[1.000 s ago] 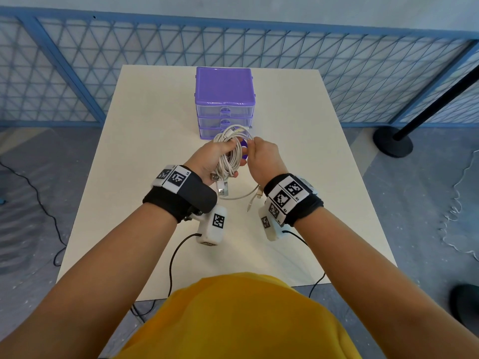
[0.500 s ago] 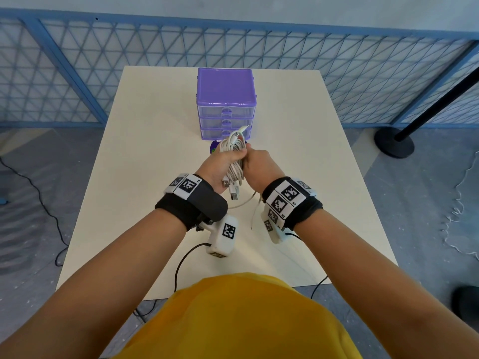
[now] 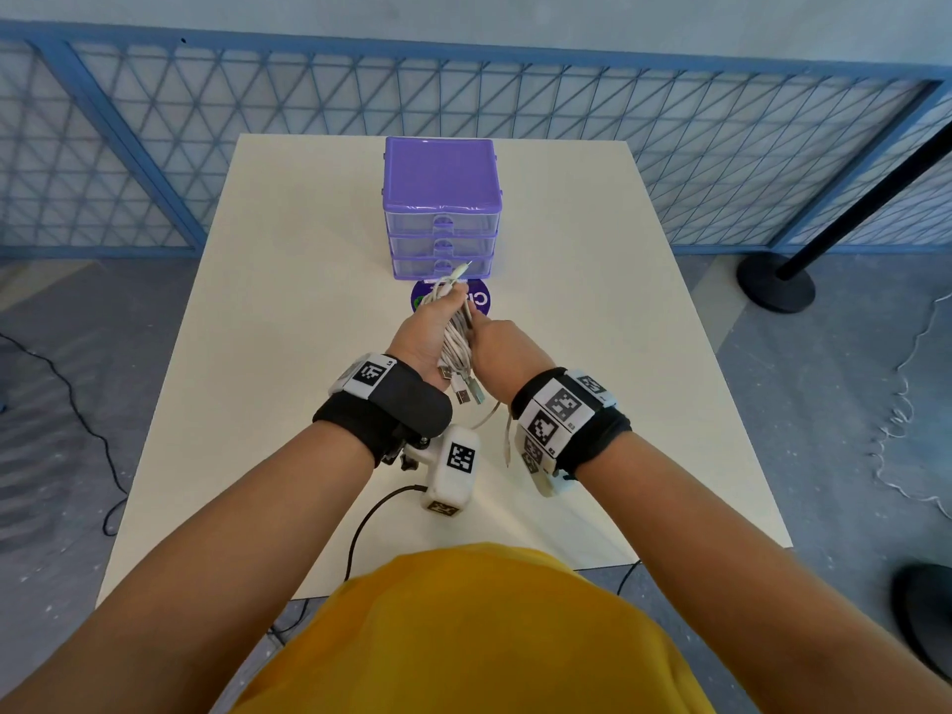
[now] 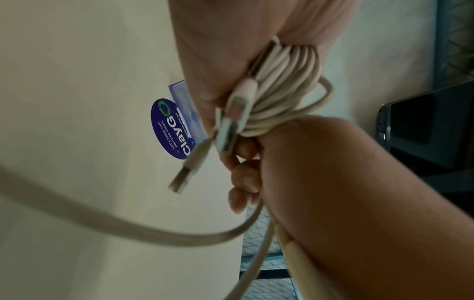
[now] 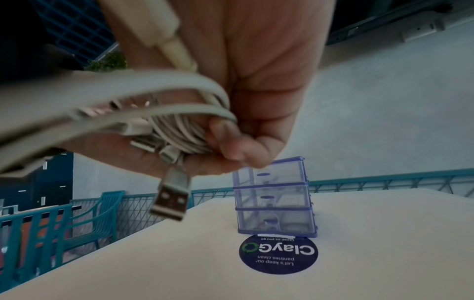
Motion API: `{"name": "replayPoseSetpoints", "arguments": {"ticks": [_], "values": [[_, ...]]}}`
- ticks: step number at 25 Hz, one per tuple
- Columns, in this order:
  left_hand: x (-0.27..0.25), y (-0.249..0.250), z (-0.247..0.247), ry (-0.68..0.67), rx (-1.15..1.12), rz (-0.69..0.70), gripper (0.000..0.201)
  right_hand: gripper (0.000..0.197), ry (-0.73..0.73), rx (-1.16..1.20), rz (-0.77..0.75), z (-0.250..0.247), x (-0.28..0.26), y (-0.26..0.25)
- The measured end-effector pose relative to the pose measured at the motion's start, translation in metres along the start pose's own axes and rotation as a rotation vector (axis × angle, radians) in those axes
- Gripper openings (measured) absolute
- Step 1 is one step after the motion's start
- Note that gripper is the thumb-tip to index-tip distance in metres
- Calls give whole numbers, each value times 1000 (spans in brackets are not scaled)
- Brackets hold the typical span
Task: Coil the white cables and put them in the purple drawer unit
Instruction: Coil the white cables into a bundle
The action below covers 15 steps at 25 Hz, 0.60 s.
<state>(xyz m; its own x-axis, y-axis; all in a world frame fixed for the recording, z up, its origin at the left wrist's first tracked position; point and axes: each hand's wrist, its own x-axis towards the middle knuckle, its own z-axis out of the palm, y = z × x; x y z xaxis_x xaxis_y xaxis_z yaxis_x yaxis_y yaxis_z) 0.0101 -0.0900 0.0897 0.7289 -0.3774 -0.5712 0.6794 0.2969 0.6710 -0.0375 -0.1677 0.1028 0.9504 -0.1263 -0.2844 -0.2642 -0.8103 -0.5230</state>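
A bundle of coiled white cables (image 3: 456,336) is squeezed between both hands above the table's middle. My left hand (image 3: 428,324) grips the bundle from the left, with one thin plug poking out at the top. My right hand (image 3: 500,346) holds it from the right; its fingers (image 4: 243,172) curl round the strands (image 5: 179,130). USB plugs (image 5: 170,200) hang from the bundle's near end, and a loose tail (image 3: 492,415) loops down toward the wrists. The purple drawer unit (image 3: 441,198) stands just beyond the hands with all three drawers shut.
A round dark-blue sticker (image 5: 278,253) lies on the cream table (image 3: 288,322) right in front of the drawer unit. A blue mesh fence (image 3: 154,162) runs behind the table. A black post base (image 3: 775,283) stands on the floor at the right.
The open loop of cable has been pressed into a tight, narrow bundle. My right hand has closed in against the left, and both hands have dropped slightly with the plugs now hanging below.
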Motion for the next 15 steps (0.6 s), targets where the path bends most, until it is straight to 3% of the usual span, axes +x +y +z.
{"name": "replayPoseSetpoints", "arguments": {"ticks": [3,7,10,13,15], "values": [[-3,3,3,2,-83,21,21,35,84,86,-53,3,-2,2],[-4,15,7,-41,-106,49,23,25,390,315,-95,8,-4,7],[0,18,8,-56,-86,61,23,21,428,342,-115,5,-5,6],[3,20,6,-56,-31,68,18,35,431,376,-56,0,-6,3],[3,20,4,-88,59,60,11,34,499,358,-83,-6,-4,2]]}}
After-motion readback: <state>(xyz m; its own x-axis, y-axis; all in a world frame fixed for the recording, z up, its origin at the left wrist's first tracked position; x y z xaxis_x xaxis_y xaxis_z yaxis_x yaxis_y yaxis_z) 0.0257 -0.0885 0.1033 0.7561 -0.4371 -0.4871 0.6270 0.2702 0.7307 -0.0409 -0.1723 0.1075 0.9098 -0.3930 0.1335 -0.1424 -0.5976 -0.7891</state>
